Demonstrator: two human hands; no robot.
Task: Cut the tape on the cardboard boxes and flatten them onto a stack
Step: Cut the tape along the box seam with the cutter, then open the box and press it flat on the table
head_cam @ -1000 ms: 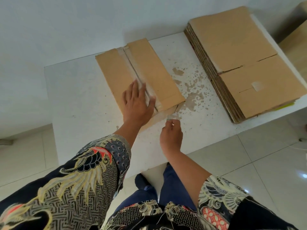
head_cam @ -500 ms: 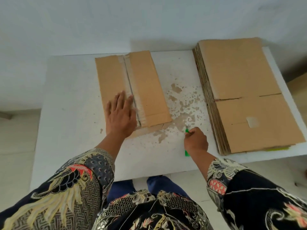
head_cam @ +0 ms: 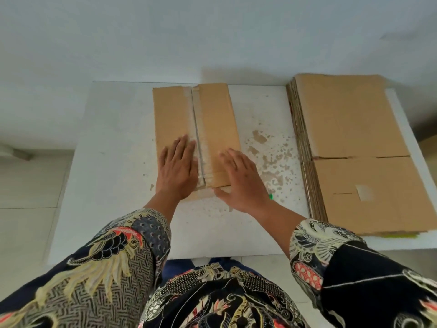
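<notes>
A brown cardboard box (head_cam: 212, 114) lies on the white table (head_cam: 106, 162), its two top flaps meeting at a taped seam (head_cam: 197, 129) that runs away from me. My left hand (head_cam: 177, 171) lies flat with straight fingers on the left flap near its front end. Over the right flap's front corner my right hand (head_cam: 243, 181) is spread with fingers straight, holding nothing. A green cutter (head_cam: 271, 197) peeks out on the table just right of that hand. The stack of flattened boxes (head_cam: 350, 150) sits at the table's right end.
Brown stains (head_cam: 267, 157) mark the table between the box and the stack. A wall rises behind the table. Tiled floor (head_cam: 30, 190) shows at the left. My patterned sleeves and lap fill the bottom of the view.
My right hand has let go of the green cutter, leaving it on the table, and moved left onto the box's right flap. The left hand stays flat on the left flap.
</notes>
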